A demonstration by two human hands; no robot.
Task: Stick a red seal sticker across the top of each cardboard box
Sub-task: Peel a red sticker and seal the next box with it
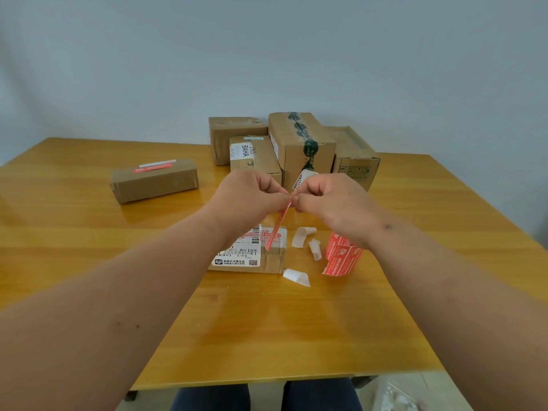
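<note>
1. Sticker (275, 229) hangs above the box (252, 256), pinched at its top by both hands: left (252, 197), right (329, 200).
2. Peel the backing slowly, keeping the strip straight.
3. Then lay it across the box top.

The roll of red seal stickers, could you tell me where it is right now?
The roll of red seal stickers stands on the table, right of centre, below the right hand.

Six cardboard boxes sit on one desk (296, 336): four clustered at the back (299, 143), one long box (154, 180) apart at left, one flat box (249, 256) nearest. Also counted: one sticker roll (341, 256), three white backing scraps (298, 277), one red sticker (275, 229) held by two hands (249, 197).
</note>
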